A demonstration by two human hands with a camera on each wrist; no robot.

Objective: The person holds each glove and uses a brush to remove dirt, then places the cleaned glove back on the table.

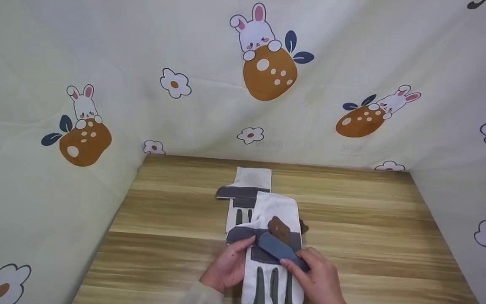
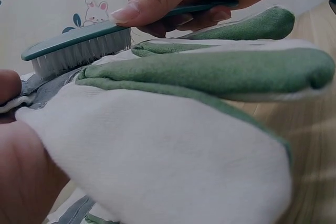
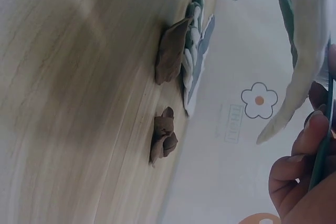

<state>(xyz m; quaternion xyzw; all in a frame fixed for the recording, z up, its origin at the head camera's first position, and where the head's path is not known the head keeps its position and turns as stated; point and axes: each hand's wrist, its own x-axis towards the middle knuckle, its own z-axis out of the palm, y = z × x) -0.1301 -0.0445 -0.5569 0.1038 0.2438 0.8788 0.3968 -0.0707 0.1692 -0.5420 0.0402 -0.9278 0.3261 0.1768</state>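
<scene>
A white work glove [image 1: 274, 207] with grey palm patches and green finger strips is held near its thumb by my left hand [image 1: 227, 264]. In the left wrist view, the glove's green-edged fingers [image 2: 210, 72] point right. My right hand [image 1: 321, 272] grips the handle of a blue-green scrub brush [image 1: 277, 245]. Its pale bristles [image 2: 84, 51] rest right at the grey patch of the glove. One brown crumpled piece [image 1: 279, 230] overlaps the cuff in the head view; another brown piece [image 1: 304, 226] peeks out past the glove's right edge.
A second matching glove [image 1: 253, 177] lies flat on the wood-grain table [image 1: 163, 202], behind the held one. In the right wrist view, two brown crumpled pieces [image 3: 164, 137] lie on the table near it. Pale cloth walls [image 1: 201, 114] with rabbit prints enclose the back and sides.
</scene>
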